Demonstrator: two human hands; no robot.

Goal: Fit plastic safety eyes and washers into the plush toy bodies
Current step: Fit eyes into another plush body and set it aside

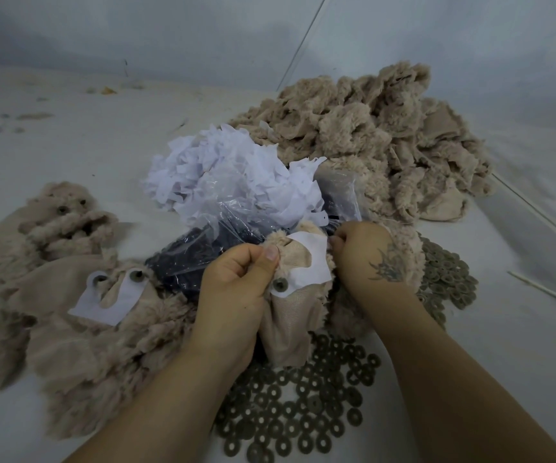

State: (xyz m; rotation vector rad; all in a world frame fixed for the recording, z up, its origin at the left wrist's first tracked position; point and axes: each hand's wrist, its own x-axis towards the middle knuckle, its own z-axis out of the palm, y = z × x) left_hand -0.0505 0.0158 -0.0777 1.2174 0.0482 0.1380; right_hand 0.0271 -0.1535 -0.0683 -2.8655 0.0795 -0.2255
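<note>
While the left hand pinched the inside-out plush body, the right hand gripped its furry edge beside the paper template.

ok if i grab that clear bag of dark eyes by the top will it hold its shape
Probably not. The clear bag is thin, crinkled film slumped over its dark contents, so it would likely sag and hang from the grip. The glossy film may be slippery. Its mouth looks open under the white paper pieces, so tilting it might spill the contents.

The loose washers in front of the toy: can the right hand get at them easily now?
Probably yes. The washers lie bare on the table, just below the right hand, but it must first release the toy.
</note>
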